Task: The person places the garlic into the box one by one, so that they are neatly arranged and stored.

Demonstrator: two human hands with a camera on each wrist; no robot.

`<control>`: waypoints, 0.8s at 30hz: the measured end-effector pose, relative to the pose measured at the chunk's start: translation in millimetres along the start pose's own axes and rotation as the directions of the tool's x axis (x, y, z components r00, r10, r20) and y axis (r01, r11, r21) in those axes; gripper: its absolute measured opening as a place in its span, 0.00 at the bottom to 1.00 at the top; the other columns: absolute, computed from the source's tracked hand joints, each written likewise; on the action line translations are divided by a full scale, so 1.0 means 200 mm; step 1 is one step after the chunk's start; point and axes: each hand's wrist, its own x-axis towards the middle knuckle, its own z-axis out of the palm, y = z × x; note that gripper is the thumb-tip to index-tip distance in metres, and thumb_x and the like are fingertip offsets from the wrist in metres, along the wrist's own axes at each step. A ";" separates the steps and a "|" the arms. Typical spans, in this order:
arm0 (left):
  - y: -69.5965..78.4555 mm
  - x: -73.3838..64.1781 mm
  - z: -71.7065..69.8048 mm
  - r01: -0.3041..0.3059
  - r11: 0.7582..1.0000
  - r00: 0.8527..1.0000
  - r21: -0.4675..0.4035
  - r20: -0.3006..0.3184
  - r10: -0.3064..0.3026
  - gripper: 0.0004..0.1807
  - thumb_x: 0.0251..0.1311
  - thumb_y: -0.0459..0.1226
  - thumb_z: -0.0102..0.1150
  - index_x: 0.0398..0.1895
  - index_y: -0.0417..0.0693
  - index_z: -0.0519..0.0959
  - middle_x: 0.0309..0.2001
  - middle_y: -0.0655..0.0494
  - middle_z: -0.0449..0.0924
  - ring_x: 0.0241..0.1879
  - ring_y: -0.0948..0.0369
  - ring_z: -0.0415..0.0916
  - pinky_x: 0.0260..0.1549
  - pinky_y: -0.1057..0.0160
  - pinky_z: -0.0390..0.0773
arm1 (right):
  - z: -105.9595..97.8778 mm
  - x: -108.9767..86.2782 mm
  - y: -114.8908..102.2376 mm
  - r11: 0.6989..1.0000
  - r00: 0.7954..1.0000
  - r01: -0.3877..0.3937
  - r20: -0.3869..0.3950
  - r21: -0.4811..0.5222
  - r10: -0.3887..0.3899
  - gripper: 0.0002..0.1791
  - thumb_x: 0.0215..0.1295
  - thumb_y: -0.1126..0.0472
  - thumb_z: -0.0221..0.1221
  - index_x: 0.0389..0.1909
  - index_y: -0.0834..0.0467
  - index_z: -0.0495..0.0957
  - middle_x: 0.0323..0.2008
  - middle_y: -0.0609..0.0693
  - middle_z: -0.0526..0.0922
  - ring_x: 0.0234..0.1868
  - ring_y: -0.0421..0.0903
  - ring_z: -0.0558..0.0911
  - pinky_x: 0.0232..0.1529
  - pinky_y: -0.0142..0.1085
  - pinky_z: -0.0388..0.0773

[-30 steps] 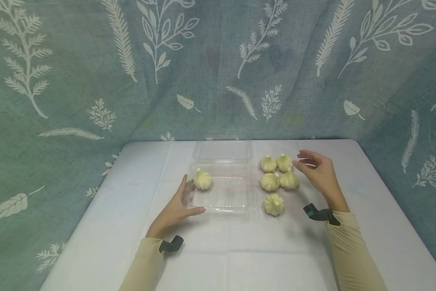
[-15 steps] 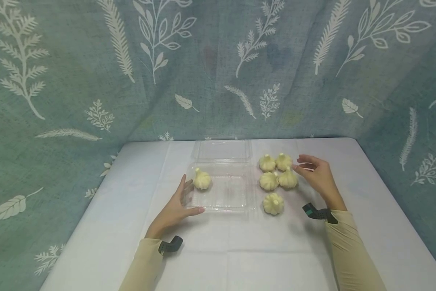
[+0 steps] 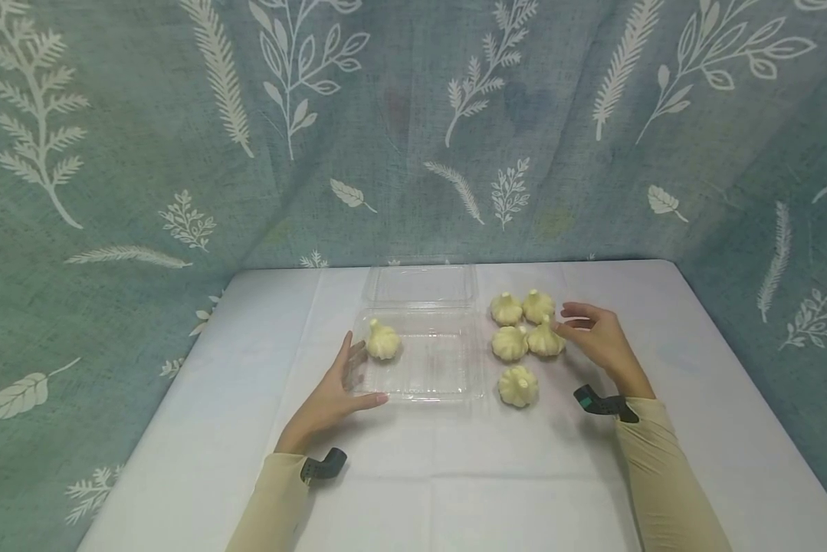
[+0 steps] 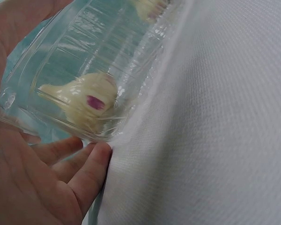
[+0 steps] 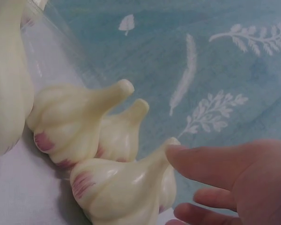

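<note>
A clear plastic clamshell container (image 3: 434,372) lies open on the white table, with one garlic bulb (image 3: 383,340) in its left side. Spread around the container's front left corner, my left hand (image 3: 323,402) rests its thumb on the front edge and its fingers against the left side. In the left wrist view, fingertips touch the plastic below the enclosed garlic bulb (image 4: 86,101). To the right of the container my right hand (image 3: 602,341) is beside a garlic bulb (image 3: 546,339). Its thumb meets that bulb's stem in the right wrist view; the other fingers (image 5: 215,198) stand apart from the thumb.
More garlic bulbs (image 3: 510,343) stand in a loose group right of the container, with one bulb (image 3: 518,386) nearer the front. The container's lid (image 3: 423,285) lies folded back toward the patterned curtain (image 3: 399,153) behind the table (image 3: 427,491).
My right hand has come slightly down and left, from beside the back right bulb to the bulb in front of it. My left hand and the container have stayed in place.
</note>
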 end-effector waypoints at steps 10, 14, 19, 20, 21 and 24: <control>0.00 0.00 0.00 0.003 1.000 1.000 0.001 0.002 -0.003 0.75 0.51 0.48 0.81 0.84 0.67 0.27 0.86 0.52 0.42 0.81 0.41 0.53 0.78 0.43 0.63 | 0.00 0.01 0.03 0.996 0.997 -0.031 0.072 -0.087 0.037 0.41 0.70 0.46 0.65 0.75 0.66 0.66 0.70 0.68 0.74 0.68 0.66 0.77 0.67 0.60 0.77; 0.00 0.00 0.00 0.002 1.000 1.000 0.007 0.002 -0.002 0.75 0.51 0.48 0.81 0.85 0.64 0.27 0.86 0.52 0.42 0.81 0.40 0.53 0.78 0.43 0.64 | 0.00 0.02 0.03 0.993 0.993 -0.039 0.104 -0.112 0.051 0.41 0.70 0.46 0.65 0.75 0.66 0.65 0.71 0.68 0.72 0.69 0.68 0.75 0.69 0.62 0.76; 0.01 -0.01 0.00 0.000 1.000 1.000 0.008 0.001 0.000 0.74 0.51 0.48 0.81 0.84 0.65 0.27 0.86 0.53 0.42 0.81 0.41 0.53 0.78 0.43 0.63 | 0.00 0.02 0.03 0.991 0.988 -0.053 0.138 -0.125 0.070 0.42 0.70 0.45 0.65 0.74 0.67 0.66 0.71 0.69 0.71 0.70 0.69 0.74 0.69 0.63 0.76; 0.01 -0.01 0.00 -0.001 1.000 1.000 0.006 0.001 0.001 0.74 0.51 0.48 0.81 0.84 0.66 0.27 0.86 0.53 0.42 0.81 0.41 0.53 0.78 0.43 0.63 | 0.00 0.02 0.02 0.990 0.987 -0.052 0.144 -0.128 0.071 0.42 0.70 0.44 0.65 0.74 0.67 0.66 0.71 0.69 0.71 0.70 0.69 0.73 0.69 0.63 0.76; 0.01 -0.01 0.00 -0.002 1.000 1.000 0.005 0.000 0.002 0.74 0.51 0.48 0.81 0.84 0.67 0.27 0.86 0.53 0.42 0.81 0.42 0.53 0.78 0.43 0.63 | 0.00 0.02 0.03 0.990 0.986 -0.053 0.149 -0.131 0.073 0.42 0.70 0.44 0.66 0.74 0.67 0.66 0.71 0.69 0.71 0.70 0.70 0.73 0.69 0.63 0.76; 0.01 -0.01 0.00 -0.006 1.000 1.000 -0.001 0.000 0.006 0.74 0.51 0.48 0.81 0.84 0.67 0.27 0.86 0.53 0.42 0.82 0.42 0.52 0.78 0.43 0.63 | 0.00 0.02 0.02 0.989 0.983 -0.048 0.167 -0.142 0.072 0.42 0.70 0.44 0.66 0.74 0.68 0.66 0.71 0.71 0.71 0.70 0.71 0.73 0.68 0.63 0.77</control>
